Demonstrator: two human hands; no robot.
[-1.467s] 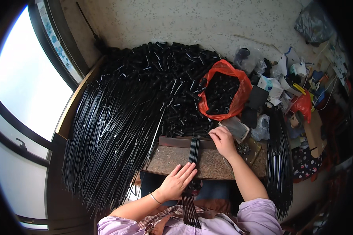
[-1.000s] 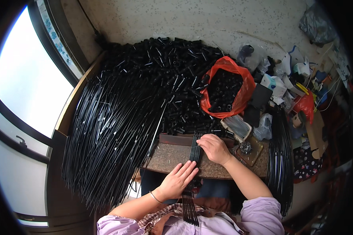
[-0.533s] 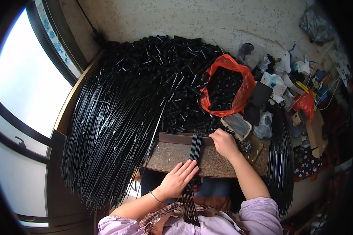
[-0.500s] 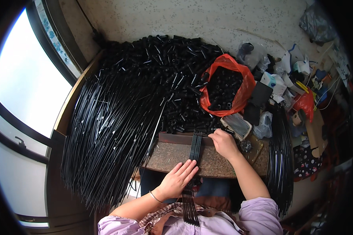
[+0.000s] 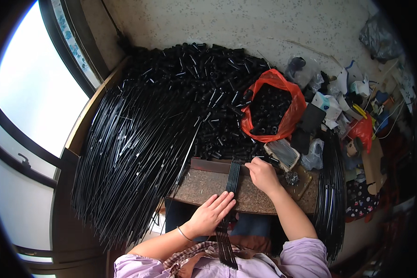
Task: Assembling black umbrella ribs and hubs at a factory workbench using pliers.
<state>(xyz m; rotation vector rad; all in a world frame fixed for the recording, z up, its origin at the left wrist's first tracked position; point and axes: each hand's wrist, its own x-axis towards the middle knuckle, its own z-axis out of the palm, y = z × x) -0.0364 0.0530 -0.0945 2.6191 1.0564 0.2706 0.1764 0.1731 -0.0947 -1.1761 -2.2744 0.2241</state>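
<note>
The left hand (image 5: 212,214) lies flat with its fingers stretched out, not closed around anything. Its fingertips press down on a small bunch of thin black rods (image 5: 230,194). The bunch runs under the fingertips, from the person's lap up across a brown board (image 5: 204,183).

The right hand (image 5: 263,174) is at the top end of the same bunch, just to the right of it. Its fingers are curled in, and the fingertips look pinched on something tiny. What it is cannot be made out.

So the rods sit between the two hands, one hand low and left, one hand high and right.

Past the board lies a big pile of short black tubes (image 5: 204,88). An orange bag (image 5: 272,107) full of more black tubes sits right of that pile. A wide spread of long black rods (image 5: 129,153) fans out to the left. Another bundle of dark rods (image 5: 331,194) hangs on the right side.
</note>
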